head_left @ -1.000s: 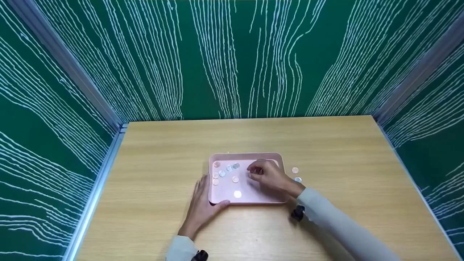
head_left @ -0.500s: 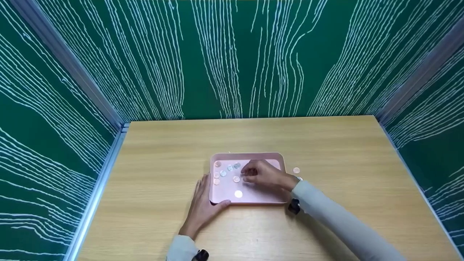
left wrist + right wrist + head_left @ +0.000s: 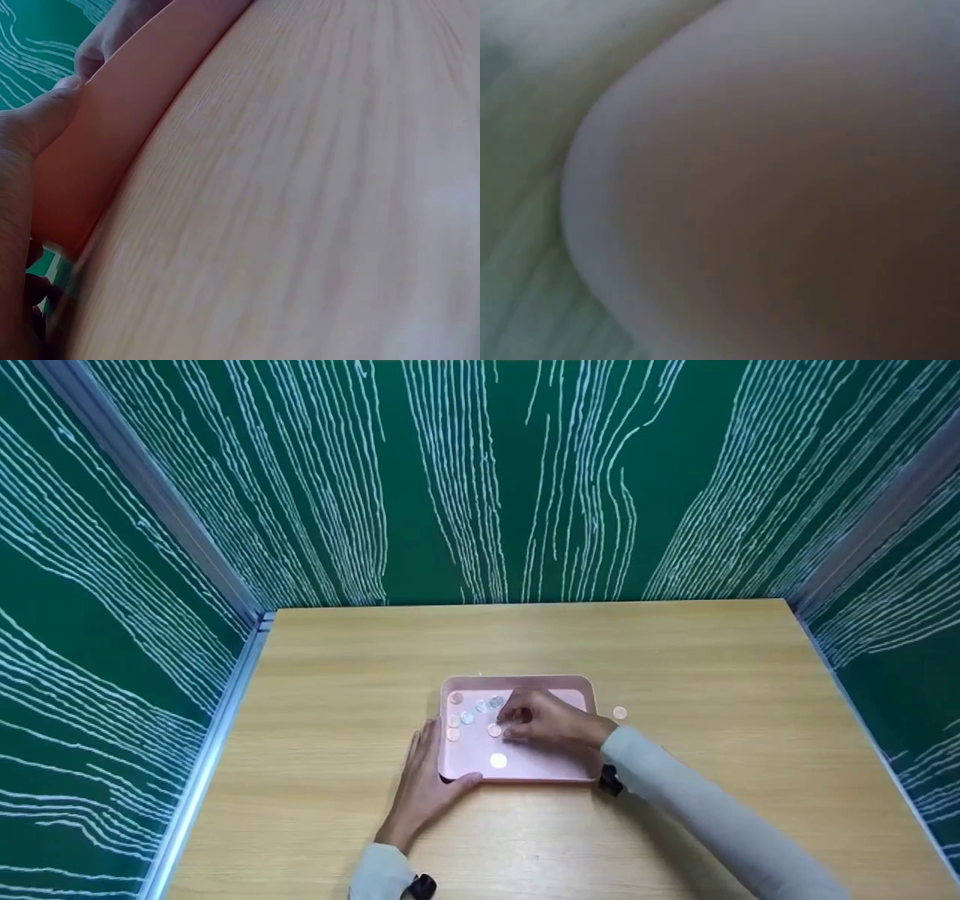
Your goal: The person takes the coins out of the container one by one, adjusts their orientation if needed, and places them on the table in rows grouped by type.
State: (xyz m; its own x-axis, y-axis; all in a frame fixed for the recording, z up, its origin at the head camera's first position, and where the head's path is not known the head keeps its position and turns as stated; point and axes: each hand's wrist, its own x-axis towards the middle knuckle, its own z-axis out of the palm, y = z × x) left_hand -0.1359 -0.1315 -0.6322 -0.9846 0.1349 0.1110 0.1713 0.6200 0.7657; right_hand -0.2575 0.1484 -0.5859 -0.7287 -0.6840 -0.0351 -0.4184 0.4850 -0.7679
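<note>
A shallow pink tray rests on the table, with several copper and silver-coloured coins scattered mostly over its left half. My left hand holds the tray's front left corner, its fingers along the left side and its thumb on the front rim. In the left wrist view that thumb presses the rim of the pink wall. Over the middle of the tray is my right hand, fingers bent, fingertips right beside a copper coin. I cannot tell whether a coin is between them.
Another copper coin lies on the wooden table just right of the tray. Green panels with pale wavy lines stand behind and at both sides. A blurred, skin-toned surface fills most of the right wrist view.
My right hand has moved left and slightly down inside the tray, toward the copper coin at its middle. The left hand keeps its place on the tray; the head view has shifted slightly.
</note>
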